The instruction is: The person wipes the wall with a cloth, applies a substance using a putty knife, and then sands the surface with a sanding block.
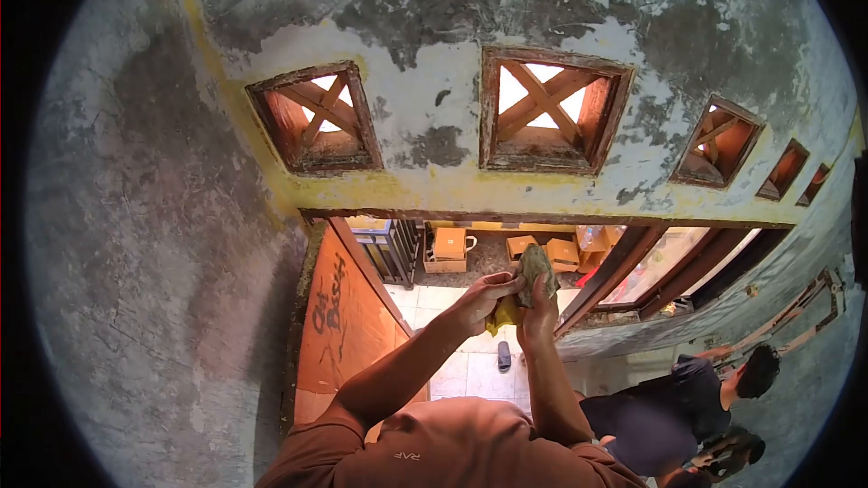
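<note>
My left hand (489,301) and my right hand (541,314) are raised close together in front of my chest. Between them is a flat, rough-looking grey-green piece (537,276), its kind not clear from here. Fingers of the left hand are pinched at its left edge, while the right hand is closed around its lower right side. A crumpled yellow piece (504,314), like cloth or paper, hangs beneath it between the two hands.
An orange door panel with writing (330,330) stands open at left. Beyond the doorway are cardboard boxes (449,248) and a dark slipper (504,357) on white tiles. Two people in dark clothes (665,416) are at lower right. Square wooden vents (553,108) pierce the patchy wall above.
</note>
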Demonstrator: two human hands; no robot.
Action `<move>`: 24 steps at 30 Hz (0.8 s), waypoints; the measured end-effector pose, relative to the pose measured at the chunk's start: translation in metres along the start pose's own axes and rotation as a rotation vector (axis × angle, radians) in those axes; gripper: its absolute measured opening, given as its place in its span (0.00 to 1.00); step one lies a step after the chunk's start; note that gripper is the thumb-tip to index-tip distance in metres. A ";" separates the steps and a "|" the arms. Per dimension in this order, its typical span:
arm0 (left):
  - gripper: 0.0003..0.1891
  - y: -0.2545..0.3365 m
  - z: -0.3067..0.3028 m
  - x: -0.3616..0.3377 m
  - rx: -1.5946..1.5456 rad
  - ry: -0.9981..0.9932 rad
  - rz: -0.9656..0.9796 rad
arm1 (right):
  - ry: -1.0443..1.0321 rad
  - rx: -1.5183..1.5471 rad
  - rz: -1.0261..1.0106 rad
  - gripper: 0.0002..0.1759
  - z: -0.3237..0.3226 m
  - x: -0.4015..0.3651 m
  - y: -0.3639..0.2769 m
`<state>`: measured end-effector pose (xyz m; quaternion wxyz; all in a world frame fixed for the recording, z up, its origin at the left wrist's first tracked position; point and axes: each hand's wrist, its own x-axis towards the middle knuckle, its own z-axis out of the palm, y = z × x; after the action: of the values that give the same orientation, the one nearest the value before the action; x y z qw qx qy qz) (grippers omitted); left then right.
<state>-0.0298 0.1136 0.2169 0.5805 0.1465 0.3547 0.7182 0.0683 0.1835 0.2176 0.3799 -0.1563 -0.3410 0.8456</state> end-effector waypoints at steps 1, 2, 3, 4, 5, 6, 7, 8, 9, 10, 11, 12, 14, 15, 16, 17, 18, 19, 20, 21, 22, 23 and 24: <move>0.05 0.001 -0.006 0.002 -0.004 -0.025 0.000 | -0.003 0.005 -0.001 0.24 0.002 0.002 0.002; 0.07 0.006 0.005 -0.002 0.046 0.072 -0.006 | 0.076 -0.036 0.005 0.23 0.003 0.003 0.005; 0.07 0.006 0.003 -0.001 0.051 0.073 -0.008 | 0.157 -0.078 0.014 0.23 0.003 0.003 0.008; 0.07 0.005 -0.003 0.000 0.130 0.074 -0.005 | 0.190 -0.030 0.011 0.20 0.002 0.004 0.016; 0.08 0.005 -0.009 0.002 0.211 0.076 -0.003 | 0.191 -0.023 0.011 0.20 0.008 0.004 0.017; 0.10 0.007 -0.017 0.005 0.268 0.066 -0.020 | 0.200 -0.010 -0.028 0.18 0.015 0.001 0.015; 0.10 0.010 -0.026 0.007 0.276 0.070 -0.023 | 0.209 0.005 -0.066 0.17 0.021 0.000 0.016; 0.11 0.016 -0.032 0.008 0.329 0.083 -0.075 | 0.203 0.074 -0.089 0.15 0.024 0.003 0.020; 0.12 0.021 -0.038 0.010 0.385 0.094 -0.131 | 0.210 0.088 -0.093 0.15 0.028 0.006 0.022; 0.15 0.026 -0.045 0.011 0.397 0.093 -0.142 | 0.170 0.100 -0.112 0.16 0.031 0.009 0.022; 0.18 0.032 -0.050 0.011 0.414 0.088 -0.161 | 0.138 0.114 -0.136 0.18 0.034 0.013 0.021; 0.16 0.042 -0.056 0.008 0.566 0.050 -0.208 | 0.211 0.108 -0.168 0.20 0.036 0.022 0.024; 0.16 0.072 -0.069 0.001 1.042 -0.055 -0.293 | 0.337 0.003 -0.284 0.20 0.038 0.041 0.013; 0.16 0.083 -0.078 -0.001 1.225 -0.123 -0.297 | 0.403 -0.081 -0.361 0.20 0.040 0.053 0.005; 0.17 0.093 -0.089 -0.001 1.352 -0.201 -0.305 | 0.421 -0.233 -0.400 0.21 0.041 0.066 -0.008; 0.17 0.101 -0.102 0.000 1.477 -0.283 -0.313 | 0.444 -0.386 -0.430 0.22 0.042 0.078 -0.018; 0.19 0.108 -0.114 0.002 1.605 -0.320 -0.306 | 0.485 -0.365 -0.445 0.22 0.041 0.099 -0.014; 0.20 0.114 -0.124 0.005 1.726 -0.360 -0.292 | 0.512 -0.542 -0.661 0.26 0.036 0.128 -0.003; 0.22 0.120 -0.129 0.006 1.722 -0.336 -0.307 | 0.533 -0.735 -0.868 0.31 0.031 0.155 0.011; 0.21 0.121 -0.144 0.012 1.686 -0.327 -0.360 | 0.540 -0.943 -1.067 0.37 0.030 0.168 0.019; 0.21 0.124 -0.150 0.014 1.669 -0.320 -0.350 | 0.610 -1.094 -0.986 0.46 0.058 0.160 0.028; 0.20 0.128 -0.150 0.015 1.651 -0.313 -0.337 | 0.679 -1.241 -0.897 0.56 0.091 0.150 0.045; 0.19 0.138 -0.129 0.011 1.581 -0.199 -0.519 | 0.589 -1.239 -0.884 0.61 0.105 0.142 0.071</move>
<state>-0.2139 0.0694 0.2171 0.4823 0.4867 0.7233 0.0853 -0.1189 0.2078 0.2423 0.5970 -0.4048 -0.6631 0.1999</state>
